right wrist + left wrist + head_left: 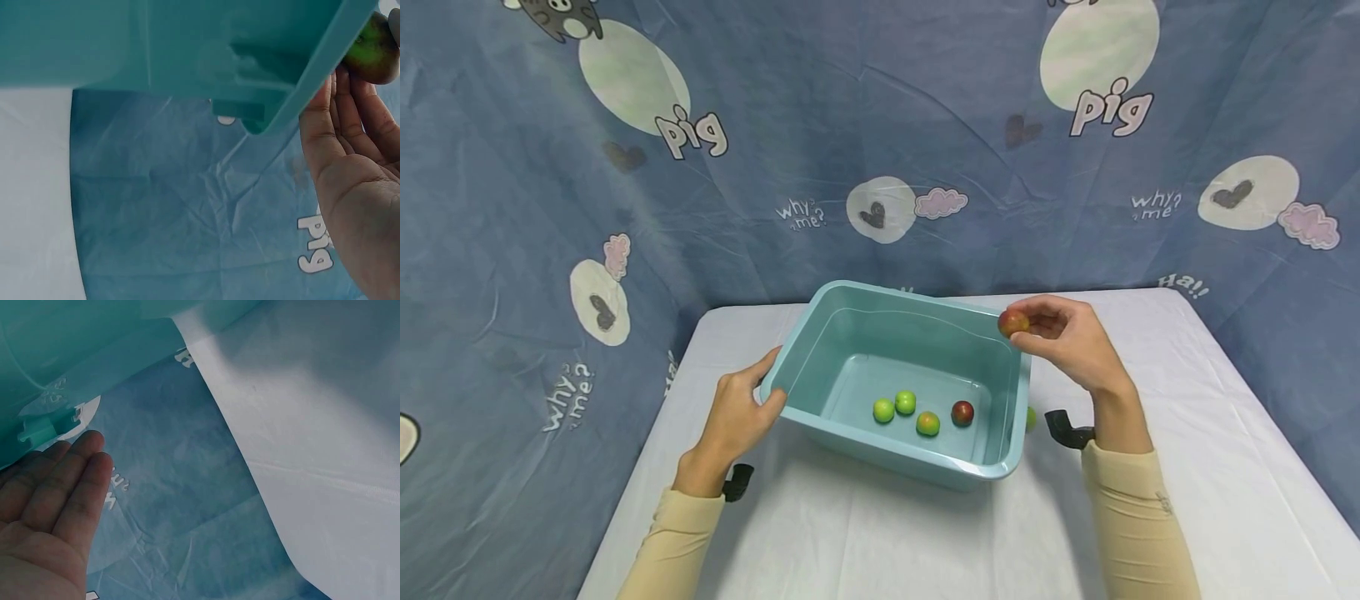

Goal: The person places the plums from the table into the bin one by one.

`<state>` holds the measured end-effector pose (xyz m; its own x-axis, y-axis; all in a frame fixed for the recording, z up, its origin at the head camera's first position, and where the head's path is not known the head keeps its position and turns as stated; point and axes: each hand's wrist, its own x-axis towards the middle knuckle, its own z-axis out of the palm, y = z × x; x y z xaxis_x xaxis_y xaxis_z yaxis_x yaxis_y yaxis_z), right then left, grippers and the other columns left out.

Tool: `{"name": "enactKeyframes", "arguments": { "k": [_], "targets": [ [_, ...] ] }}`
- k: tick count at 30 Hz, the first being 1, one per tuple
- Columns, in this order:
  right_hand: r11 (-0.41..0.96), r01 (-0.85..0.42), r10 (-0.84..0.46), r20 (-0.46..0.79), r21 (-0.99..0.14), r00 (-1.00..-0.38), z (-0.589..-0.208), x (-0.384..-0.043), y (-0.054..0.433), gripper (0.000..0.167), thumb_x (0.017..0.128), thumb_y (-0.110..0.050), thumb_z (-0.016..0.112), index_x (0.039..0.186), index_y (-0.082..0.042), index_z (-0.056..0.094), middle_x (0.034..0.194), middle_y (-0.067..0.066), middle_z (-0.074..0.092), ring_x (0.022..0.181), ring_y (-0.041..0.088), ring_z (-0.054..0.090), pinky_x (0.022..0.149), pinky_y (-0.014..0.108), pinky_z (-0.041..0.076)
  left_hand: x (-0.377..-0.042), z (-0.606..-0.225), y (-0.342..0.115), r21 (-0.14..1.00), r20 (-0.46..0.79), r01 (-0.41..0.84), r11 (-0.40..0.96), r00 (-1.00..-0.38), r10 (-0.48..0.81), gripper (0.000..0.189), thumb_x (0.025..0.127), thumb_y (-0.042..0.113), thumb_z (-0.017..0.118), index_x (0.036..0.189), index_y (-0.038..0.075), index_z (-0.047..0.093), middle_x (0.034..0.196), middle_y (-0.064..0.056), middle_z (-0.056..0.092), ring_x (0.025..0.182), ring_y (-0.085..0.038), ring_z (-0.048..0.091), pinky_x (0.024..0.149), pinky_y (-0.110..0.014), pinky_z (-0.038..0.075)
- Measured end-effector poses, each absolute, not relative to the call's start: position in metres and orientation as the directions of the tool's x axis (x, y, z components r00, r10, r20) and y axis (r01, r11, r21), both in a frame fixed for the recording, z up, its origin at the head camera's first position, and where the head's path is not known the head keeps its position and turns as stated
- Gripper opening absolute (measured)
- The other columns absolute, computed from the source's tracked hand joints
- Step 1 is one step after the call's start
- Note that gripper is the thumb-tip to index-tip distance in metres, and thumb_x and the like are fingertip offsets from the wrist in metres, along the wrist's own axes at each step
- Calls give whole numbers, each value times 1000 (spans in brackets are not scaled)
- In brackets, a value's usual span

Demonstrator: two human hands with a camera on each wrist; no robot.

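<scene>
A teal plastic tub (917, 460) stands tilted on the table, its open top facing me. My left hand (737, 412) grips its left rim, thumb on top; in the left wrist view the fingers (75, 487) reach along the outside. At the right rim, my right hand (1067, 337) pinches a small red-and-green round fruit (1012, 323) between thumb and fingertips. The right wrist view has this fruit (373, 50) beside the tub's rim. Inside the tub lie two green fruits (883, 410), a green-orange one (928, 423) and a dark red one (962, 413).
Another green fruit (1031, 418) shows partly behind the tub's right side. White cloth covers the table (895, 542). Blue printed fabric (775, 125) hangs behind and around it. Black wrist mounts (1067, 429) stick out beside both wrists.
</scene>
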<state>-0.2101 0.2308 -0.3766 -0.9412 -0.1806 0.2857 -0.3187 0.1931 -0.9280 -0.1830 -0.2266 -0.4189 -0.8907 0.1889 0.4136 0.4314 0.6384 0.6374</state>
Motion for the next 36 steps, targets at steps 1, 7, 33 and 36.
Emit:
{"name": "enactKeyframes", "arguments": {
  "k": [1, 7, 33, 36],
  "targets": [
    [188, -320, -185, 286, -929, -940, -376, -211, 229, 29, 84, 4, 75, 113, 7, 70, 105, 12, 72, 87, 21, 69, 80, 25, 55, -183, -419, -227, 637, 415, 433, 638, -890, 189, 59, 80, 1, 58, 139, -6, 59, 127, -22, 66, 112, -35, 66, 87, -56, 52],
    [156, -341, -222, 303, -927, -927, -375, -213, 221, 31, 85, 4, 74, 114, 9, 69, 106, 17, 71, 90, 22, 70, 81, 26, 56, -184, -422, -228, 633, 431, 445, 633, -882, 189, 59, 80, 1, 59, 138, -6, 60, 126, -22, 67, 111, -34, 67, 86, -55, 53],
    [256, -364, -283, 291, -895, -914, -375, -220, 198, 31, 84, -4, 79, 114, 1, 72, 104, 15, 71, 93, 28, 67, 90, 38, 53, -185, -423, -228, 640, 407, 431, 636, -892, 195, 60, 82, 2, 58, 141, -7, 57, 130, -21, 65, 114, -33, 65, 88, -55, 52],
    [237, -353, -276, 286, -905, -918, -376, -219, 200, 33, 84, -3, 79, 115, 3, 71, 108, 20, 71, 99, 34, 67, 95, 43, 51, -184, -423, -228, 643, 407, 430, 634, -893, 192, 60, 81, 2, 57, 140, -7, 57, 129, -22, 65, 114, -35, 65, 88, -56, 52]
  ]
}}
